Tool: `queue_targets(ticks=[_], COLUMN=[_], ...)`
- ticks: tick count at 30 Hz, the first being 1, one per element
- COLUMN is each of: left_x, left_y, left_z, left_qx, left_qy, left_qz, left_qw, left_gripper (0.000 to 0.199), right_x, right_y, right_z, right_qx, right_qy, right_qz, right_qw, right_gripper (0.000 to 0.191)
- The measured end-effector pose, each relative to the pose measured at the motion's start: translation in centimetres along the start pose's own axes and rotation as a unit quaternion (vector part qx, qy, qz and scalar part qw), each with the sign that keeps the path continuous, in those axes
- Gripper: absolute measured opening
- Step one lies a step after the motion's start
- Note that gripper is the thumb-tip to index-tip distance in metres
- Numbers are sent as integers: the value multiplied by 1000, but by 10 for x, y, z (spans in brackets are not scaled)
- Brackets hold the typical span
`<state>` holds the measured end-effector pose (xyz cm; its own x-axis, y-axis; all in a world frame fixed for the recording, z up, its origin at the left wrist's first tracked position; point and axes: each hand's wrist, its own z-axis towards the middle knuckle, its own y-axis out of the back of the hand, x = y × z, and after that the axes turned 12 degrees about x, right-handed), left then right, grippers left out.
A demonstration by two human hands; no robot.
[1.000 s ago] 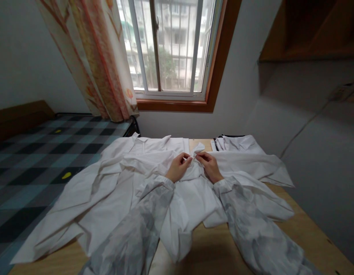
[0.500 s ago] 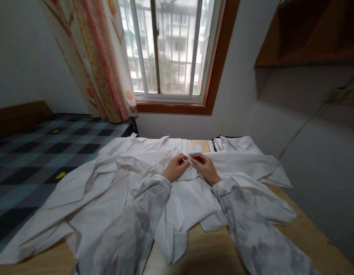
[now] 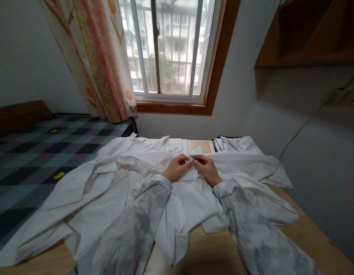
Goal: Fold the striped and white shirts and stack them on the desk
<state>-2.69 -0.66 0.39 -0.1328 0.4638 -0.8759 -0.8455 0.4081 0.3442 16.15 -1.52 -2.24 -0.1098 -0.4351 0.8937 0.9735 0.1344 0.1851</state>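
Note:
A white garment (image 3: 194, 198) lies spread in loose folds over the wooden table (image 3: 211, 248) in front of me, part of it hanging toward me. My left hand (image 3: 178, 167) pinches a small bit of its cloth between thumb and fingers. Close against it, my right hand (image 3: 206, 168) pinches the same spot from the other side. The fingertips of both hands nearly meet. Whether a button or only cloth is between them is too small to make out. A small white flap of fabric (image 3: 197, 150) sticks up just beyond the fingers.
More white clothing (image 3: 88, 191) spreads to the left, toward a bed with a checked cover (image 3: 65, 152). Folded white cloth (image 3: 237, 143) lies at the table's back right. A window (image 3: 177, 49), a curtain (image 3: 99, 57) and a wall shelf (image 3: 306, 38) stand beyond.
Both hands have shifted very slightly to the right at the pinched spot, with the fingertips drawn closer together. The upright flap behind them sits a little lower.

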Motion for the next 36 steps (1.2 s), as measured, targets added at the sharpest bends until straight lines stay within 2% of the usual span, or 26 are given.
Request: queue_targets(ticks=[6, 9, 14, 19, 22, 28, 32, 36], left_x=[4, 6, 7, 5, 3, 5, 6, 6], left_y=[0, 0, 1, 4, 5, 2, 0, 1], left_z=[1, 3, 4, 4, 4, 2, 2, 2], left_qx=[-34, -42, -41, -50, -46, -47, -60, -63], left_qy=[24, 27, 33, 50, 51, 32, 34, 41], left_qz=[-7, -34, -78, -124, -126, -95, -61, -101], left_qw=[999, 998, 996, 990, 990, 994, 996, 992], left_gripper=[27, 31, 38, 39, 39, 38, 42, 48], right_x=[18, 24, 29, 34, 32, 25, 25, 25], right_y=[-3, -4, -5, -10, -11, -3, -2, -5], right_z=[-6, -8, -10, -12, -12, -9, -9, -10], right_qx=[26, 36, 47, 49, 49, 37, 25, -11], right_qy=[85, 114, 122, 92, 88, 109, 89, 53], right_qz=[-92, -147, -236, -346, -328, -180, -136, -119], right_qw=[992, 982, 963, 933, 939, 977, 986, 991], right_gripper=[26, 28, 33, 32, 30, 28, 26, 34])
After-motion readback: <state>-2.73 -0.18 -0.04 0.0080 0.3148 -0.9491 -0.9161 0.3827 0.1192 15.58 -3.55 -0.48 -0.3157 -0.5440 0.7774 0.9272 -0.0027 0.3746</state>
